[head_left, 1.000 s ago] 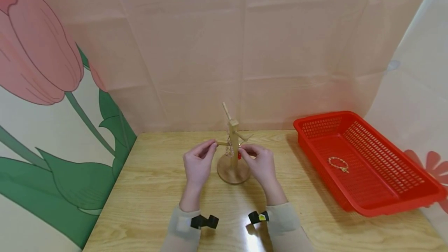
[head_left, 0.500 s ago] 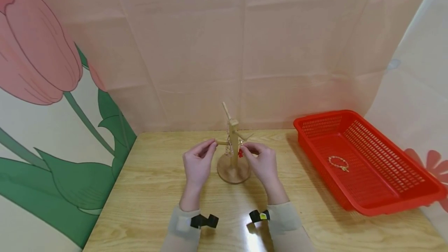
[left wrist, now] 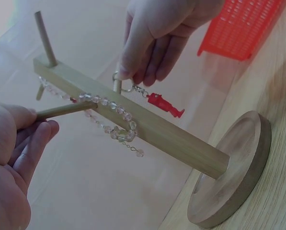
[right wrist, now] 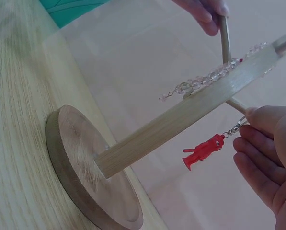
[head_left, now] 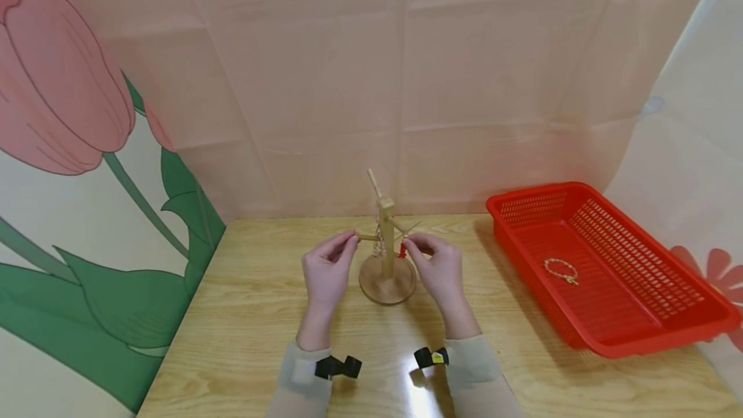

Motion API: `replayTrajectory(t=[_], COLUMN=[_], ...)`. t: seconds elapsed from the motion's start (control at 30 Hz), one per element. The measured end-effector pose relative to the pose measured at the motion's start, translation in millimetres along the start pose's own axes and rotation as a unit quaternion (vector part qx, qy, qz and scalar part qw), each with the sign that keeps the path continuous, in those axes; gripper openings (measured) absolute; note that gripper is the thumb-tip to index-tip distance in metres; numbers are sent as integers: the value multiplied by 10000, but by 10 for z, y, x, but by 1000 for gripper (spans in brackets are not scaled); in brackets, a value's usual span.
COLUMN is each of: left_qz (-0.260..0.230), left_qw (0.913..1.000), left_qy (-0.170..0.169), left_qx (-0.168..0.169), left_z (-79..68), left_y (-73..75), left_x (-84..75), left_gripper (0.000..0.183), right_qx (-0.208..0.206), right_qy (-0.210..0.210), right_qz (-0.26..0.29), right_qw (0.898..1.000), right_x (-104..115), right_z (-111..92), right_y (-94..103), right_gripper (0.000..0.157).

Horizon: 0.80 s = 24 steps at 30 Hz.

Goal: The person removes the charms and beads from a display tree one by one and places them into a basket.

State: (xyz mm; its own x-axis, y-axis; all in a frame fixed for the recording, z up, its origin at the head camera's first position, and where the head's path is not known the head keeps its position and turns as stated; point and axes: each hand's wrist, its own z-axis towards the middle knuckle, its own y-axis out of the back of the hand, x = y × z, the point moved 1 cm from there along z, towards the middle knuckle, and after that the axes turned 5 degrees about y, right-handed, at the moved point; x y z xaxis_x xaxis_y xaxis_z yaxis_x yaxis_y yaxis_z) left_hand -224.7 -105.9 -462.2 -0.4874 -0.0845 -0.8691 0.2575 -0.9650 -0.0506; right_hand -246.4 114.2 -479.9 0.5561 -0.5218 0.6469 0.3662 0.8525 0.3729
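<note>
A wooden stand (head_left: 387, 257) with a square post, round base and several side pegs stands upright on the table. My left hand (head_left: 326, 269) pinches the end of its left peg (left wrist: 68, 110) between thumb and fingers. From that peg hangs a bracelet of clear pinkish beads (left wrist: 126, 116), resting along the post. On the other side my right hand (head_left: 439, 269) pinches the metal ring of a keychain at another peg; the ring loops around this peg in the left wrist view. Below the fingers dangles the keychain's red figure (right wrist: 205, 149) on a short chain.
A red plastic basket (head_left: 525, 289) stands at the right of the wooden table (head_left: 249, 340), with a beaded bracelet (head_left: 561, 269) lying in it. A pinkish sheet (head_left: 325, 82) hangs behind the table, and a flower-printed sheet (head_left: 69, 82) is at the left.
My right hand has moved slightly right, away from the post, and the red figure has shifted right with it. My left hand keeps its pinch on the peg.
</note>
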Motion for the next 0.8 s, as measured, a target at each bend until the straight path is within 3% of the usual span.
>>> replayTrajectory(t=[0.8], left_qz=[61], left_qw=[10000], left_qy=[-13], left_qx=[-2], left_z=[-3], left_y=[-1], left_x=[-7], left_gripper=[16], right_qx=[-469], right_qy=[-121], right_qz=[-134], right_qw=[9987], right_x=[8], right_z=[55], right_y=[121], right_gripper=[8])
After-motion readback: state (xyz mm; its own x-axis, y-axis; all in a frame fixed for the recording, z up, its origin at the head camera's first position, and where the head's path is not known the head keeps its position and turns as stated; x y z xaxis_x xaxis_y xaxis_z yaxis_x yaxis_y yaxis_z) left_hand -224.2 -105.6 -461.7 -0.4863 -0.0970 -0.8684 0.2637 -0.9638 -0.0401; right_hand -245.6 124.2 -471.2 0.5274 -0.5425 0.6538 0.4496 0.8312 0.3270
